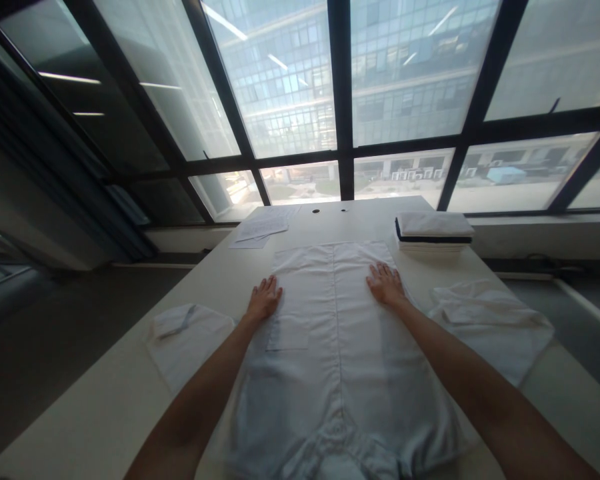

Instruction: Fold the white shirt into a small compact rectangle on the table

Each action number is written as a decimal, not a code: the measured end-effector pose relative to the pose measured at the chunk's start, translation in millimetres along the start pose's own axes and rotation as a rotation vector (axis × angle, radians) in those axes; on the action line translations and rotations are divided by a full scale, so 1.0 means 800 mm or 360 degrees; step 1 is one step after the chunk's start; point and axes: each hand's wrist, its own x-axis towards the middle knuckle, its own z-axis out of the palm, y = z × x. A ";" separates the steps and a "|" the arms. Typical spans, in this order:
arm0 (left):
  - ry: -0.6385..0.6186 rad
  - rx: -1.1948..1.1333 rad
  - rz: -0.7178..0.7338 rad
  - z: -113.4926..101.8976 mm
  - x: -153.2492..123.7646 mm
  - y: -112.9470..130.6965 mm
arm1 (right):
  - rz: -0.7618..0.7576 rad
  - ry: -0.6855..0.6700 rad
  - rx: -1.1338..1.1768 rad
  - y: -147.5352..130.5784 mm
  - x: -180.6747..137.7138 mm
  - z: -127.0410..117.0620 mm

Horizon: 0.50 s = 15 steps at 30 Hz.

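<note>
White table (105, 393), room dim at both sides. Nearest: collar (337, 433), rumpled, at bottom of view. Then white shirt (360, 353), seemingly front up, laid out mid-table, placket (335, 313) running away from collar. L sleeve (195, 337) & R sleeve (495, 330) (prob.) out to either side; joins hidden by arms (219, 373), can't tell. On far half of shirt, L hand (265, 298) at L edge, R hand (385, 283) near R edge: both palm down, fingers extended, slightly apart, nothing gripped. Main risk, prob.: skewed placket or new creases, from uneven push or drag. Also poss.: stack (433, 230) of folded cloth, far R, w/ dark layer, toppled by wide R-hand sweep. Papers (263, 227) far L. Beyond, big windows (405, 73).
</note>
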 end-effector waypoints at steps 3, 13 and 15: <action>-0.0007 0.0033 -0.0015 -0.001 0.002 0.007 | 0.0006 -0.0051 -0.0003 -0.002 0.000 -0.005; 0.0302 -0.0318 0.0361 -0.026 0.046 0.180 | -0.0218 0.0043 0.0162 -0.092 0.026 -0.018; 0.0317 -0.0331 0.0377 -0.025 0.062 0.207 | -0.0351 0.0005 0.0223 -0.116 0.035 -0.013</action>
